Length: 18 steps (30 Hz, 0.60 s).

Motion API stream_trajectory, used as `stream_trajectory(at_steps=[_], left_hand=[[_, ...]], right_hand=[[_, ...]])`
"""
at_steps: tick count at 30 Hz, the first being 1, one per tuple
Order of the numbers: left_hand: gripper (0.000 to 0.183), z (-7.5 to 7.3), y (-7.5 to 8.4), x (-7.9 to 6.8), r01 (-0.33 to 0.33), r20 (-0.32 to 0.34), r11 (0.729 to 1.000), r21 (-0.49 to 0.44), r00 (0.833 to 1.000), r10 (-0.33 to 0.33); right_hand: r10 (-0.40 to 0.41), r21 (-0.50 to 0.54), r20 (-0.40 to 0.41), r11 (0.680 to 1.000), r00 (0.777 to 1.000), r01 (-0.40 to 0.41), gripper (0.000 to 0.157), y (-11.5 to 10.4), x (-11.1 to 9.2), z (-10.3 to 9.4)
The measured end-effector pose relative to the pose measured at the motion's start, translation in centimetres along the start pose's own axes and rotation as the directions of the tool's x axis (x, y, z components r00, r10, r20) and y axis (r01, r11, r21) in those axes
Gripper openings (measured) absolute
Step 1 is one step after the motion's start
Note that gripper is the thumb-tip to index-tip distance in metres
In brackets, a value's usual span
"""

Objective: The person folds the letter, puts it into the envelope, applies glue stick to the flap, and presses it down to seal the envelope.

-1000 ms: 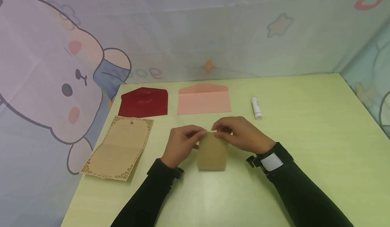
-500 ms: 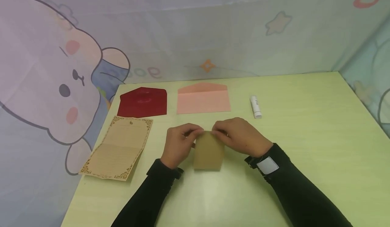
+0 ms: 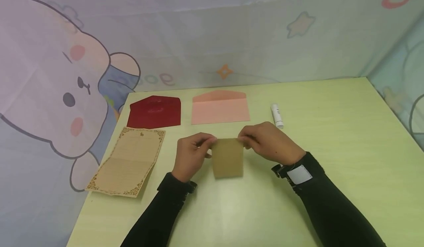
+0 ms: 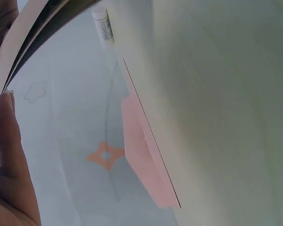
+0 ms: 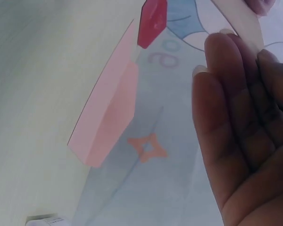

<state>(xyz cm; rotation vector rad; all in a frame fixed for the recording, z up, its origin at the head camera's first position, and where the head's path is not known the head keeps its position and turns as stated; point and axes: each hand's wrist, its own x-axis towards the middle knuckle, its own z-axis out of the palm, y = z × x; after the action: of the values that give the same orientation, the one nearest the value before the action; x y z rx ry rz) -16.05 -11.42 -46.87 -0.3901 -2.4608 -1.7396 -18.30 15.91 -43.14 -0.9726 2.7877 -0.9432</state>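
A folded sheet of brown paper [image 3: 227,160] stands up in front of me, its plain back facing me. My left hand [image 3: 191,156] pinches its upper left corner between thumb and fingers. At the upper right corner, my right hand [image 3: 271,144] pinches it the same way. Several stacked layers of the folded paper [image 4: 26,35] show edge-on in the left wrist view, above the left hand [image 4: 12,155]. In the right wrist view the right hand [image 5: 250,122] has its thumb and a fingertip on the paper's pale edge [image 5: 238,19], while other fingers extend beside it.
To the left lies a brown sheet with an ornate border [image 3: 127,162], creased across its middle. A dark red envelope [image 3: 154,112] and a pink envelope [image 3: 220,111] with raised flap lie behind. A white glue stick [image 3: 276,116] lies right of them. A printed curtain [image 3: 205,37] hangs behind the table.
My hands have slid apart along the paper's top edge, the right one to the right corner, the left one slightly left. The paper's lower edge appears higher in view.
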Motion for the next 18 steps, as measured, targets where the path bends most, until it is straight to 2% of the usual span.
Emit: stream_trajectory(at_steps=[6, 10, 14, 18], left_hand=[[0.006, 0.4, 0.1, -0.2, -0.033, -0.004, 0.999, 0.021, 0.999, 0.033], [0.006, 0.9, 0.3, -0.3, -0.041, 0.044, 0.999, 0.004, 0.998, 0.041], [0.007, 1.2, 0.5, -0.5, -0.084, 0.098, 0.997, 0.000, 0.992, 0.083], [0.007, 0.9, 0.3, -0.5, -0.125, 0.089, 0.992, 0.022, 0.988, 0.123]], right_hand=[[0.001, 0.006, -0.018, 1.000, 1.000, -0.001, 0.014, -0.2, -0.3, 0.0], [-0.029, -0.039, -0.007, 0.999, 1.000, 0.029, 0.012, -0.9, -0.2, 0.5], [-0.056, -0.093, 0.008, 0.994, 0.998, 0.057, 0.013, -1.8, 0.2, 1.4], [-0.056, -0.086, 0.016, 0.995, 0.998, 0.057, 0.017, -1.9, 0.2, 1.5]])
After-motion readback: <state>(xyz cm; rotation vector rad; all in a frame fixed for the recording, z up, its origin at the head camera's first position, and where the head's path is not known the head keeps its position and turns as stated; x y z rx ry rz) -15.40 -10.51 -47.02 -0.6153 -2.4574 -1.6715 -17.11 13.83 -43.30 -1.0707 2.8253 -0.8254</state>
